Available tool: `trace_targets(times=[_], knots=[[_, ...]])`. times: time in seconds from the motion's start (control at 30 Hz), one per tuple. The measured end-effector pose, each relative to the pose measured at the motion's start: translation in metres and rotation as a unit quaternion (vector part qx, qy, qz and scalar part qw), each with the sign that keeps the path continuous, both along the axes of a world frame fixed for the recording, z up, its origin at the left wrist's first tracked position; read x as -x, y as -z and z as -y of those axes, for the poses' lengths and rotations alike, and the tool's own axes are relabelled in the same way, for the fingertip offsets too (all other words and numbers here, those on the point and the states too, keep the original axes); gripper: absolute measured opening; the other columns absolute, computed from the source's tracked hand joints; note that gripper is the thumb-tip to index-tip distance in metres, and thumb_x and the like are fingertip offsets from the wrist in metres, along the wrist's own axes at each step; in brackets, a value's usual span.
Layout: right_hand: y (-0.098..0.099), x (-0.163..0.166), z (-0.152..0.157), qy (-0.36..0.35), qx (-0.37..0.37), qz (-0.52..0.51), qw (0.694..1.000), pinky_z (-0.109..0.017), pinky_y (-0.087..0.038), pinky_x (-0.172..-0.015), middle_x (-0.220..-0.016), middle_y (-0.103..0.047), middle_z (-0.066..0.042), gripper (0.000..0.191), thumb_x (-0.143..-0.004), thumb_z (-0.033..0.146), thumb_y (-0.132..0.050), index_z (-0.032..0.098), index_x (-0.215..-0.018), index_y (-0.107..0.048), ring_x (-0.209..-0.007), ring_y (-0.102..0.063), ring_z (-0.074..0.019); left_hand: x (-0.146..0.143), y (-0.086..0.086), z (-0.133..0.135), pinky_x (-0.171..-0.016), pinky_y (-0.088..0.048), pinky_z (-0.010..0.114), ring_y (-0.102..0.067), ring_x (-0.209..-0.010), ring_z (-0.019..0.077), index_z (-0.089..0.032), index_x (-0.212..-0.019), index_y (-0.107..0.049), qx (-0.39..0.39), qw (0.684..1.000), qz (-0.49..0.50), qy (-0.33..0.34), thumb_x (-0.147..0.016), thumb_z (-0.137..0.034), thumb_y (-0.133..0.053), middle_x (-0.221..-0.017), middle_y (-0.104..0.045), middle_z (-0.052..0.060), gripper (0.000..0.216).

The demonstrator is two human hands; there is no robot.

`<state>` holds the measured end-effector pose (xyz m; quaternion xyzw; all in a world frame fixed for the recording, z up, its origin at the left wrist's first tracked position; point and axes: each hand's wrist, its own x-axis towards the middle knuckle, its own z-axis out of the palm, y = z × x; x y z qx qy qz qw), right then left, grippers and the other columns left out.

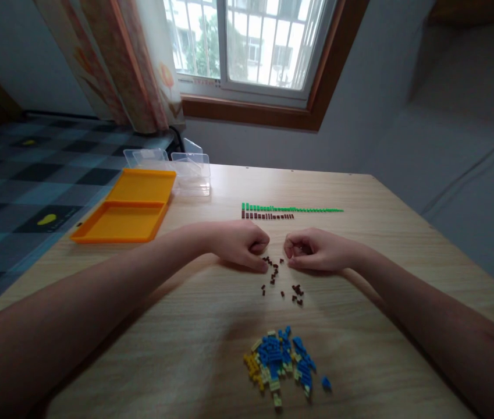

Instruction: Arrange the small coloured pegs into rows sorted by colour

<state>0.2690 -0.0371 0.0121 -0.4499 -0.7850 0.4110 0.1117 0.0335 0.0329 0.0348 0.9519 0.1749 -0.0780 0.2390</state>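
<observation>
My left hand [240,243] rests on the wooden table [404,233] with its fingers curled in, its fingertips down beside a scatter of tiny dark brown bricks [279,280]. Facing it a little to the right, my right hand [316,250] is also curled, thumb against fingers in a pinch; whatever it holds is too small to make out. Beyond both hands lies a straight row of green bricks [292,208], with a shorter row of brown bricks [267,216] just under it. Near me sits a heap of blue and yellow bricks [279,359].
An orange tray [127,205] lies open at the table's far left, with clear plastic boxes [188,170] behind it. A chequered bed cover [20,174] runs along the left edge. A window and curtain stand beyond the table.
</observation>
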Motion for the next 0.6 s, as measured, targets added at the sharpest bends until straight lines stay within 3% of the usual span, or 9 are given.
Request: trace_targets(times=[0.07,0.17,0.33,0.6], knots=[[-0.001,0.002,0.001,0.019,0.014,0.006,1.000,-0.021,-0.030,-0.048,-0.058,-0.051,0.005,0.010,-0.082,0.026,-0.062,0.016,-0.083,-0.060,-0.050,-0.044,-0.0082,-0.002,0.000,0.005,-0.055,-0.029,0.029,-0.041,-0.058,0.0134,-0.021,-0.067,-0.043,-0.031,0.999,-0.004,-0.006,-0.078,-0.059,-0.063,-0.063,-0.051,-0.002,0.044],[-0.002,0.003,0.001,0.031,0.014,0.017,0.999,-0.021,-0.031,-0.047,-0.056,-0.052,0.005,0.011,-0.082,0.025,-0.060,0.015,-0.084,-0.063,-0.047,-0.045,-0.0081,-0.005,0.001,0.014,-0.060,-0.034,0.029,-0.048,-0.066,0.0161,-0.020,-0.074,-0.049,-0.075,0.997,-0.005,-0.025,-0.073,-0.067,-0.066,-0.076,-0.060,0.003,0.050],[0.001,0.005,-0.001,0.021,-0.037,0.037,0.998,-0.022,-0.031,-0.052,-0.060,-0.053,0.003,0.013,-0.080,0.025,-0.062,0.015,-0.085,-0.069,-0.054,-0.045,-0.0093,-0.010,-0.001,0.022,-0.069,-0.041,0.033,-0.052,-0.074,0.0200,-0.019,-0.084,-0.055,-0.105,0.993,-0.026,-0.045,-0.074,-0.066,-0.066,-0.086,-0.064,0.007,0.049],[-0.001,0.008,0.004,0.016,-0.088,0.069,0.994,-0.024,-0.030,-0.055,-0.064,-0.053,0.003,0.017,-0.085,0.033,-0.062,0.016,-0.080,-0.061,-0.059,-0.044,-0.0106,-0.011,0.002,0.020,-0.063,-0.038,0.031,-0.050,-0.069,0.0178,-0.019,-0.083,-0.055,-0.104,0.991,-0.014,-0.079,-0.087,-0.057,-0.057,-0.084,-0.064,0.007,0.039]])
